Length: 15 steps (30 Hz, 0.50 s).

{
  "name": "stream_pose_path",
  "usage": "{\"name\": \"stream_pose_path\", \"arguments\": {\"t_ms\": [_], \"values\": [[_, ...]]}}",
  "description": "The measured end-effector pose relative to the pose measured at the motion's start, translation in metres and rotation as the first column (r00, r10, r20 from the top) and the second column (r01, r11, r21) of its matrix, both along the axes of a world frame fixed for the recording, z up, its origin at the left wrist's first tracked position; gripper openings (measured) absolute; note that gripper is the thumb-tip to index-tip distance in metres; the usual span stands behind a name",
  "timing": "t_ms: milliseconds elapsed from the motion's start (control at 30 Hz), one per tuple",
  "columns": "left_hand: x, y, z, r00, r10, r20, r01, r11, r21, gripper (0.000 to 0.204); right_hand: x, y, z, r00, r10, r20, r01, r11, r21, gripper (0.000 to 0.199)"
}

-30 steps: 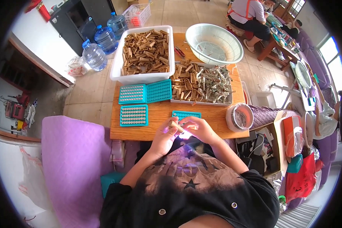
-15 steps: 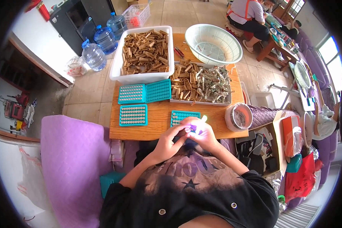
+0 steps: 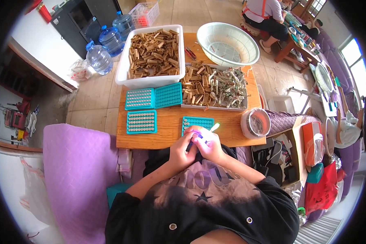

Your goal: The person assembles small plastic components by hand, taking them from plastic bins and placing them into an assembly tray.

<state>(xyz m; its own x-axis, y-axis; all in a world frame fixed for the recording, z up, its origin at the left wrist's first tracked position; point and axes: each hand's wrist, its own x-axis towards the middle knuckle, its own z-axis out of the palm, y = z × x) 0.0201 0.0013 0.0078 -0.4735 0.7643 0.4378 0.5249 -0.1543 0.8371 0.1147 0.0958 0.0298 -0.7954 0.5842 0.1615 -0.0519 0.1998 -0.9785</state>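
while held together at table edge | left hand (image 3: 182, 149), right hand (image 3: 209, 147): fingers pinching glowing piece (image 3: 214, 127)

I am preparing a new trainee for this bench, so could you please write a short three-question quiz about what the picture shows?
1. True or false: both hands, the left hand and the right hand, are together at the near edge of the wooden table.
2. How many teal plastic grid trays lie on the table? A two, B four, C six.
3. What does the deep white plastic tub hold?

Key: 1 true. 2 B. 3 Small brown stick-like pieces; their exact kind is unclear.
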Motion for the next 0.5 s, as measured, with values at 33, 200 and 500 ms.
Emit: {"name": "stream_pose_path", "arguments": {"t_ms": [33, 200, 500], "values": [[0.000, 0.001, -0.001, 1.000, -0.001, -0.006, 0.001, 1.000, 0.009, 0.033, 0.002, 0.001, 0.001, 0.999, 0.008, 0.035, -0.006, 0.999, -0.041, 0.024], [-0.004, 0.003, 0.000, 0.964, -0.173, 0.203, 0.191, 0.979, -0.072, 0.024, 0.021, 0.051, -0.002, 0.911, 0.411, -0.026, -0.388, 0.837, -0.385, 0.039], [-0.049, -0.009, -0.016, 0.406, -0.316, 0.858, 0.123, 0.949, 0.291, 0.026, 0.138, 0.169, -0.026, 0.655, -0.584, 0.480, 0.403, 0.807, 0.433, 0.010]]}}
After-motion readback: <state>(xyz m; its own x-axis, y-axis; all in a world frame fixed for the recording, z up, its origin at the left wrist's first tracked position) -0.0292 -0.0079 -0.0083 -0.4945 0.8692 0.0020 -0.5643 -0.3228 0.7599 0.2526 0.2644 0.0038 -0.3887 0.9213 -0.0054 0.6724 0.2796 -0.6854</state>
